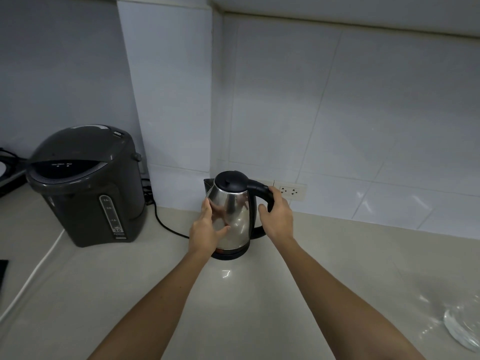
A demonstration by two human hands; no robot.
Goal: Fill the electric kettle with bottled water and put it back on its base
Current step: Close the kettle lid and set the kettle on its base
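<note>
Two hands on kettle [233, 211], fingers [278, 196] round handle [262, 190]

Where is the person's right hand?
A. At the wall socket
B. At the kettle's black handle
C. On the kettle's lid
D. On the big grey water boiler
B: the right hand curls at the black handle of the kettle.

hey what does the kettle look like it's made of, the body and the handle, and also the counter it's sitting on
Kettle body: apparently polished stainless steel, since it mirrors the left hand and the room. Handle and lid: matte black, likely plastic, showing only dull highlights. Counter: smooth pale beige, perhaps polished stone or a solid composite; it shows a soft glare, but which one is unclear.
</note>
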